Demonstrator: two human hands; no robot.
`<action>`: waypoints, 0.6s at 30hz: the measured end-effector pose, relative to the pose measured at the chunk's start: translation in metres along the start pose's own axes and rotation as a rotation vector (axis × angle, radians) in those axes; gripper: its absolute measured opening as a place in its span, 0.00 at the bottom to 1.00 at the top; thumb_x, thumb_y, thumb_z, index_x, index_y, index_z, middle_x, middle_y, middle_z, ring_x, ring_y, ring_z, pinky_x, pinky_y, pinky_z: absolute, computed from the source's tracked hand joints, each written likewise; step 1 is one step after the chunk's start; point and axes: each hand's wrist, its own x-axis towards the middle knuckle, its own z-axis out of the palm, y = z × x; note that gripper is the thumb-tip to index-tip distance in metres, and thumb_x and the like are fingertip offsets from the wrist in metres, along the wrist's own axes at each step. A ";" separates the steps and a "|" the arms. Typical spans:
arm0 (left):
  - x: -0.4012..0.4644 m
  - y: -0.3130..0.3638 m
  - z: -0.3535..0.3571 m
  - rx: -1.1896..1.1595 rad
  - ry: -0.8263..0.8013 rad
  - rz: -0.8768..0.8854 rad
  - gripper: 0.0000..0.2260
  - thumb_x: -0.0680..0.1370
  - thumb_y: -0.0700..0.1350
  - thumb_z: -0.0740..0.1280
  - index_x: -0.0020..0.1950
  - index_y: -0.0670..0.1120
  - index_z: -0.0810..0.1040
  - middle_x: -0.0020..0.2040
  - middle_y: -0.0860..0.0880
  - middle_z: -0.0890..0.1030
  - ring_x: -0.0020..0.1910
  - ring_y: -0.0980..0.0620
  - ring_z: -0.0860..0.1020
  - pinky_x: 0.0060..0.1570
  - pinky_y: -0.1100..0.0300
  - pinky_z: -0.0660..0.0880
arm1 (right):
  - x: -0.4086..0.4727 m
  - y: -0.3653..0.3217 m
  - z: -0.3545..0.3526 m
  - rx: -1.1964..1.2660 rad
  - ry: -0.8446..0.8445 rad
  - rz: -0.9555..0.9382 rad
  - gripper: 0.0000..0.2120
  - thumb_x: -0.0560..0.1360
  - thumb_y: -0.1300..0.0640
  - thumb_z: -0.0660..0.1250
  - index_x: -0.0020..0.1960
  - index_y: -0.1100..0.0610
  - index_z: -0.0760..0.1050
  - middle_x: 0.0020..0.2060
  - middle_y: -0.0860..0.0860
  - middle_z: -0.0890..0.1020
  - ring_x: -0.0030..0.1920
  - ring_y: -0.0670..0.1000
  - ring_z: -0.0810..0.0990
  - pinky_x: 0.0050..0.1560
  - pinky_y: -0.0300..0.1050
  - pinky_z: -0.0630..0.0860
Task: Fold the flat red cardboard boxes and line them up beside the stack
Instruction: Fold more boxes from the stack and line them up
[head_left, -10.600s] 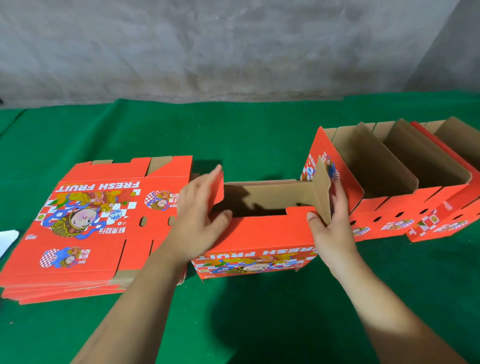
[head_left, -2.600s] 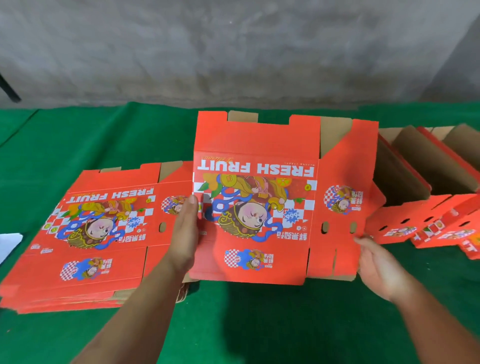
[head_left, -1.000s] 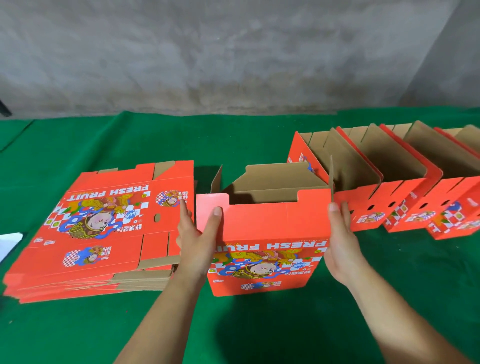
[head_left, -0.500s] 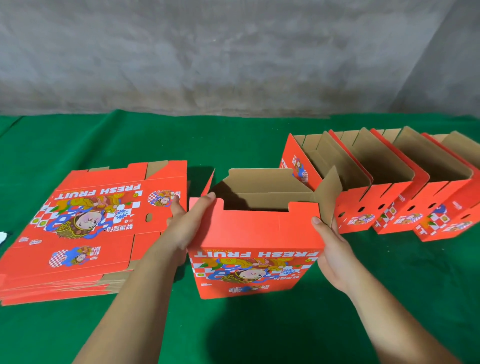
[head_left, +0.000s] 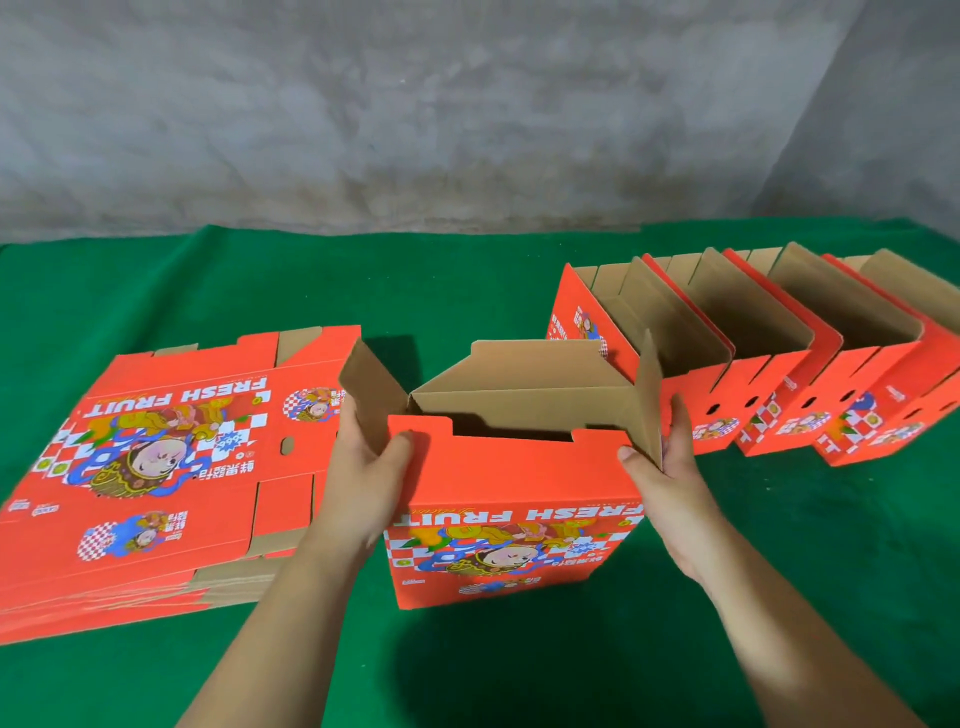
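Observation:
A red "FRESH FRUIT" box (head_left: 514, 488) stands opened into a rectangle in the middle of the green table, brown inside showing, both end flaps sticking up. My left hand (head_left: 363, 483) grips its left corner, thumb on the red front wall and fingers behind the left flap. My right hand (head_left: 670, 467) holds the right corner, thumb on the front wall and fingers behind the right flap. A stack of flat red boxes (head_left: 156, 467) lies to the left. A row of folded boxes (head_left: 769, 364) leans at the right.
The green cloth table (head_left: 467, 291) stretches back to a grey concrete wall (head_left: 467, 104). Bare green cloth lies in front of the box and behind it, between the stack and the row.
The box has been squared up further and its side flaps now stand more open. Both hands have shifted up onto the top corners, and the view has drawn closer.

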 end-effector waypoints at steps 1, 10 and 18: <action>0.001 -0.003 -0.001 0.003 -0.047 0.052 0.26 0.78 0.37 0.65 0.70 0.63 0.72 0.65 0.42 0.82 0.65 0.32 0.80 0.65 0.29 0.74 | -0.001 -0.004 -0.001 -0.072 -0.006 -0.067 0.42 0.83 0.59 0.64 0.79 0.30 0.40 0.73 0.30 0.67 0.75 0.37 0.64 0.72 0.40 0.57; 0.020 -0.002 -0.011 0.201 -0.320 0.244 0.33 0.73 0.39 0.70 0.74 0.49 0.60 0.80 0.45 0.64 0.81 0.45 0.62 0.78 0.33 0.60 | 0.002 -0.001 -0.017 -0.492 -0.175 -0.421 0.34 0.83 0.69 0.58 0.83 0.43 0.56 0.82 0.39 0.56 0.81 0.39 0.51 0.80 0.37 0.49; 0.066 0.032 0.007 0.714 -0.577 0.569 0.17 0.83 0.58 0.60 0.61 0.55 0.86 0.65 0.52 0.79 0.68 0.47 0.74 0.71 0.39 0.66 | 0.003 -0.006 -0.011 -0.501 -0.216 -0.417 0.35 0.83 0.67 0.58 0.83 0.42 0.54 0.81 0.36 0.54 0.81 0.39 0.51 0.75 0.28 0.48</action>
